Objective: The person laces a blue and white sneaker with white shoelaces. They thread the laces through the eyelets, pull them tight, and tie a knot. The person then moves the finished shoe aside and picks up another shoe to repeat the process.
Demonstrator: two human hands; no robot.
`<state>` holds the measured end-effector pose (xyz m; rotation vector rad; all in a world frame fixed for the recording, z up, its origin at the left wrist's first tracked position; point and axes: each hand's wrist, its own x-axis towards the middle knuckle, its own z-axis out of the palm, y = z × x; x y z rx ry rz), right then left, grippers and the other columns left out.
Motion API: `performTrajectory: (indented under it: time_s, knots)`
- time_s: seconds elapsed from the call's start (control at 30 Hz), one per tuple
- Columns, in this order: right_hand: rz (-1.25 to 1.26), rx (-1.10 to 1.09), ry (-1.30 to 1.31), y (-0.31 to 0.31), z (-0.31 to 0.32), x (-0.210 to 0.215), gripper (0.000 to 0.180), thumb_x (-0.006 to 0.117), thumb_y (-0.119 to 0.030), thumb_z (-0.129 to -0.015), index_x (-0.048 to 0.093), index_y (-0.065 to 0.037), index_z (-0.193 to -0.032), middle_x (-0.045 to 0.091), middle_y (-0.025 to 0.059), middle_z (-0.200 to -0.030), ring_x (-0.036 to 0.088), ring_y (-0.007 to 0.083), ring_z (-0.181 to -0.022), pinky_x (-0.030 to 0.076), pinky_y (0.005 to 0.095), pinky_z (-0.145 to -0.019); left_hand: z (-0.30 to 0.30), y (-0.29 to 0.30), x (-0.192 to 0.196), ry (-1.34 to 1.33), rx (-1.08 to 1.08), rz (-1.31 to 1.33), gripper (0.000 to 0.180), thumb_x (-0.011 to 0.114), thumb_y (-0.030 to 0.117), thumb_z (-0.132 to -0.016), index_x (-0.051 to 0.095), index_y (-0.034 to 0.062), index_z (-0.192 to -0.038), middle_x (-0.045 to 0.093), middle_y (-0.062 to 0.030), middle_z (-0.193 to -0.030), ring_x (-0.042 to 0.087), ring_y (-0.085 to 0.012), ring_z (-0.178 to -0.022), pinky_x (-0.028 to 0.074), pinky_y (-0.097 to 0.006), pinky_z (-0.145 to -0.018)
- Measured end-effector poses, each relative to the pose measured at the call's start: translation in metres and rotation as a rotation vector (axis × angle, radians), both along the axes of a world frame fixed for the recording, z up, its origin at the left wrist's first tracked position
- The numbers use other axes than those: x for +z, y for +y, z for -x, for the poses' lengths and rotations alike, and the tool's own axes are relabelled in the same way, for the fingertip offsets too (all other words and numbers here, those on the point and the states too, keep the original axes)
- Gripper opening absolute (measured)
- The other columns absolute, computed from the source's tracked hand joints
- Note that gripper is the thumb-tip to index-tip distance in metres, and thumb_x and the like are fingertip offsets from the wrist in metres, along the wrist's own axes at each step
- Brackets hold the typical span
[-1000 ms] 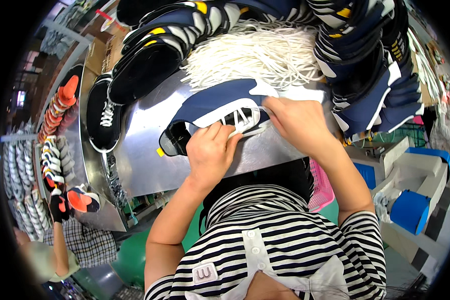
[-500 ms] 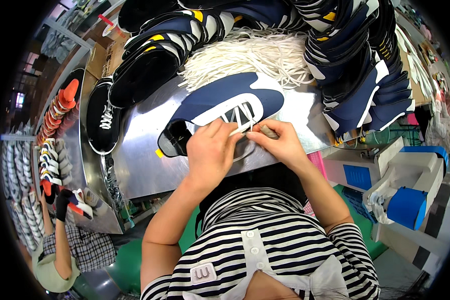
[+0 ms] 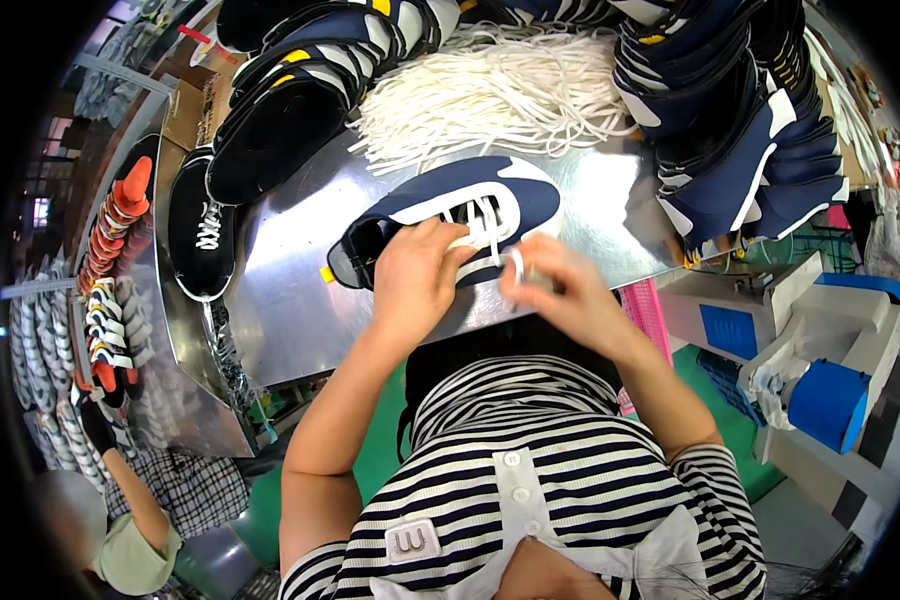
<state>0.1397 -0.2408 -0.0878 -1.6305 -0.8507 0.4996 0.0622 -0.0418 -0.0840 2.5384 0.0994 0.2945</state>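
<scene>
On the metal table in front of me lies a navy and white shoe upper [image 3: 532, 200], its dark collar opening toward the left. White lace crosses its eyelet strip. My left hand [image 3: 417, 280] is closed on the near side of the upper, its thumb and fingers by the eyelets; part of the collar is hidden behind it. Just right of the upper, my right hand [image 3: 562, 288] is somewhat blurred, its fingers pinching a white shoelace [image 3: 517, 264] that runs out of the eyelets.
A heap of loose white laces [image 3: 490, 95] lies beyond the upper. Stacked navy uppers [image 3: 715, 200] stand on the right, more stacked uppers [image 3: 285, 125] at far left. A black laced upper [image 3: 205, 240] rests near the left edge. A blue and white machine [image 3: 825, 400] is at right; a co-worker [image 3: 140, 540] is lower left.
My right hand has moved a little down and right, away from the eyelets, with the lace. The left hand stays on the upper. The view has shifted slightly.
</scene>
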Motion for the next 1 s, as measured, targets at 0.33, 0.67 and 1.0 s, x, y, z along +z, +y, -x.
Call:
performTrajectory:
  time_s: [0.33, 0.67, 1.0]
  knots:
    - [-0.189, -0.391, -0.14, 0.054, -0.032, -0.037, 0.015, 0.077, -0.006, -0.081, 0.067, -0.002, -0.09, 0.063, 0.0074, -0.079, 0.06, 0.0157, -0.064, 0.046, 0.0268, -0.056, -0.006, 0.002, 0.008, 0.191, 0.086, 0.172, 0.029, 0.075, 0.031, -0.083, 0.071, 0.0067, -0.099, 0.069, -0.0099, -0.093, 0.064, -0.0307, -0.088, 0.05, -0.04, -0.079]
    - [-0.131, -0.436, -0.112, 0.048, -0.023, -0.028, 0.023, 0.074, -0.011, -0.086, 0.059, -0.003, -0.101, 0.065, 0.0105, -0.087, 0.066, 0.0199, -0.071, 0.051, 0.0288, -0.059, -0.015, -0.007, 0.003, 0.126, 0.175, 0.033, 0.03, 0.077, 0.035, -0.078, 0.07, 0.0068, -0.087, 0.07, -0.0087, -0.083, 0.065, -0.0304, -0.075, 0.049, -0.039, -0.07]
    - [0.078, -0.249, 0.12, 0.004, 0.002, -0.024, 0.014, 0.061, -0.012, -0.097, 0.055, 0.001, -0.102, 0.07, 0.0133, -0.08, 0.072, 0.0215, -0.073, 0.053, 0.0308, -0.064, -0.017, -0.01, 0.001, 0.039, 0.164, -0.014, 0.028, 0.082, 0.028, -0.075, 0.07, 0.0035, -0.081, 0.067, -0.0102, -0.074, 0.063, -0.0278, -0.067, 0.047, -0.036, -0.064]
